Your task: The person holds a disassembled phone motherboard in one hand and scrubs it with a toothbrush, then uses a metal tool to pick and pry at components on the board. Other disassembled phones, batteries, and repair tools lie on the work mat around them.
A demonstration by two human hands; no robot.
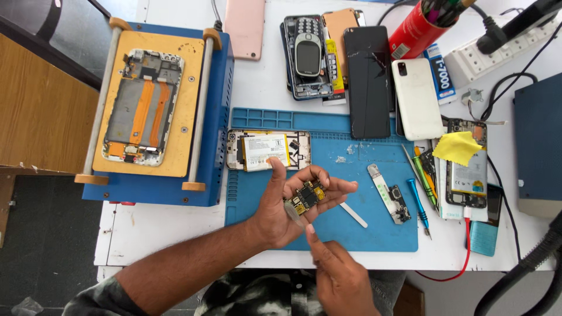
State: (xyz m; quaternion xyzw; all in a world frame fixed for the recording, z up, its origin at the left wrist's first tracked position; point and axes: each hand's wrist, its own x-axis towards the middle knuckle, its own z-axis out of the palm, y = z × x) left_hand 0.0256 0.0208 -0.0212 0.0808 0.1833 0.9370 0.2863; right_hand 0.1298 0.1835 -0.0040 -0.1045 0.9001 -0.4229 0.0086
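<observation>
Right hand (339,275) nears circuit board (305,197) cradled in left hand (287,202) grip.

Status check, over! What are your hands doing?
Left hand holds small circuit board. Right hand just below, forefinger pointing at it. Nothing between them.

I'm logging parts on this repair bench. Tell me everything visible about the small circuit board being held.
The small circuit board is dark with gold-coloured metal shields and connectors, irregular in outline and bare of any casing. It lies tilted across the fingers of the left hand, above the blue work mat. The right hand reaches its forefinger up toward the board's lower edge; whether it touches is unclear. Finer parts are too small to tell.
</observation>
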